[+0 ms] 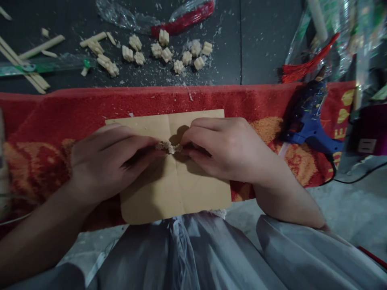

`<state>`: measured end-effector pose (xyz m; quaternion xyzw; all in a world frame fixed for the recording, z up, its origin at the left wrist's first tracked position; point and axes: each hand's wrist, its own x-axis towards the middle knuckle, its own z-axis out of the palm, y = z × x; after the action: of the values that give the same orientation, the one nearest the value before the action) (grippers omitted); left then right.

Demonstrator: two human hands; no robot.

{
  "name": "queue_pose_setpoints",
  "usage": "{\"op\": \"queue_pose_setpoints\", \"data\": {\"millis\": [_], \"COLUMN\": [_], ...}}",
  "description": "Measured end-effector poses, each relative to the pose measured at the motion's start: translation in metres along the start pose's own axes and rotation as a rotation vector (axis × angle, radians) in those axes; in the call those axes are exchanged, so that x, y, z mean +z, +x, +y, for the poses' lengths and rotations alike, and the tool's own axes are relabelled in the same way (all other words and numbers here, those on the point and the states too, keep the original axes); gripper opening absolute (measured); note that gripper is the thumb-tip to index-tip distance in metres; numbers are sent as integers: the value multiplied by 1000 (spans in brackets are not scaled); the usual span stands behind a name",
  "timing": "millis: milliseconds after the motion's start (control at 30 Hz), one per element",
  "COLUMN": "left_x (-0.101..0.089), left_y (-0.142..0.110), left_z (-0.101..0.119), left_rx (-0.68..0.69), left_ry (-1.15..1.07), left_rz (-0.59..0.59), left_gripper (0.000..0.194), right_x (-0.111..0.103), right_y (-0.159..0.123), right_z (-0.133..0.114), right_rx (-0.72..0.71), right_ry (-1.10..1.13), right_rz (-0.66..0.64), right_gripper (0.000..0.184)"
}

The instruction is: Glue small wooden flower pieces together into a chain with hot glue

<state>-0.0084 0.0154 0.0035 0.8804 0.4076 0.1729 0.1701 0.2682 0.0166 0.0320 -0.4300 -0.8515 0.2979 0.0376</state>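
Observation:
My left hand (111,161) and my right hand (232,149) meet over a tan sheet of card (199,197). Between their fingertips is a small row of joined pale stick-piece clusters (171,149), with round cut ends facing up. The left thumb and index finger pinch its left end, and the right fingers close on its right end. Parts of the row are hidden by the fingers. Creases cross the card, which lies partly on a red patterned towel (145,100) and reaches toward my lap.
Several similar stick clusters (166,54) stand on the dark table beyond. Loose wooden sticks (42,47) lie at left. A blue glue gun (308,129) with a cord rests at right, near a red tassel (311,60) and clear plastic packaging (344,32). Red-edged plastic wrap (187,20) lies at the back.

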Motion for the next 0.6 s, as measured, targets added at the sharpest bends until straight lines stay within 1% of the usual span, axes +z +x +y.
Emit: {"op": "queue_pose_setpoints", "data": {"millis": [167, 367, 600], "left_x": [-1, 1, -1], "left_y": [1, 0, 0], "left_z": [-2, -4, -3], "left_rx": [18, 25, 53], "left_ry": [6, 16, -7], "left_rz": [-15, -6, 24], "left_gripper": [45, 46, 29], "right_x": [0, 0, 0], "right_y": [1, 1, 1], "right_z": [-1, 0, -1], "right_rx": [18, 3, -3], "right_ry": [-17, -3, -30], "right_rz": [-25, 0, -37], "right_gripper": [26, 25, 30]}}
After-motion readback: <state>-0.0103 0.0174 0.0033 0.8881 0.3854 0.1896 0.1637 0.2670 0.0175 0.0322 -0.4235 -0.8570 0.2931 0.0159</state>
